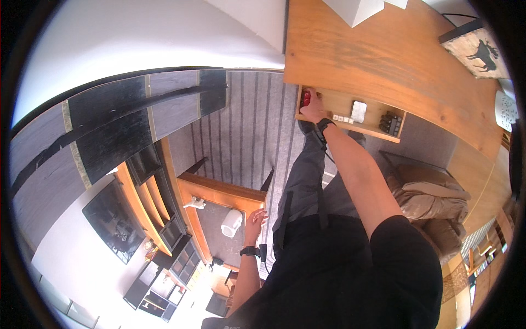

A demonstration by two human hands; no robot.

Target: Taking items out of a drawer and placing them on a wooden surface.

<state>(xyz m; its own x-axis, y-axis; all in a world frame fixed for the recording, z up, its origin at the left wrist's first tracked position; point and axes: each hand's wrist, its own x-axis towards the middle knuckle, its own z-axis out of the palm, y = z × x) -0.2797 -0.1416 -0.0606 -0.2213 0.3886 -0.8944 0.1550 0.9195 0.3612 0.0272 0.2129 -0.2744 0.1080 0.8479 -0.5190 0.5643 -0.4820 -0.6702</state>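
Note:
My right hand [313, 107] reaches into the left end of a pulled-out wooden drawer [343, 96], its fingers on a red object [305, 98] that it partly hides. Whether the fingers grip it cannot be told. Along the drawer's front lie several small white cubes [342, 119], with a white rounded rectangular item [359, 111] just behind them. Several dark items [390, 123] fill the right end. My left hand [256, 222] hangs low at my side, its fingers somewhat curled and apart, with nothing seen in it. It appears over the edge of the wooden coffee table.
The wooden cabinet top [370, 49] extends above the drawer, bearing a moose picture [478, 51]. Left stands a coffee table [222, 191] with a white cylindrical item [231, 223]. A brown cushioned seat [435, 197] is at the right, and striped carpet [242, 123] lies between.

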